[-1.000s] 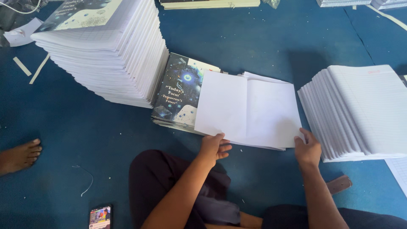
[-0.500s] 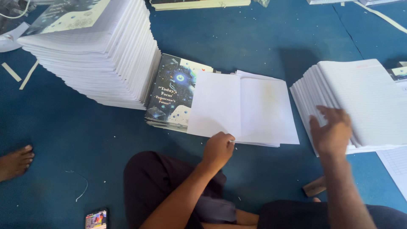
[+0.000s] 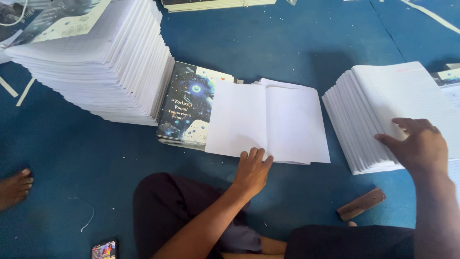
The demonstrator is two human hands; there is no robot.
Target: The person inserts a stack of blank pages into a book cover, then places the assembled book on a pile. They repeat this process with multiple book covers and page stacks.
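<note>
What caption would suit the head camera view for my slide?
Seated on a blue floor, left hand presses an open white booklet while right hand reaches a fanned paper stack.

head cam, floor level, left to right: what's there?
Bare foot → phone → dark printed covers → left hand on open white sheets → wooden block → right hand on ruled stack.
</note>
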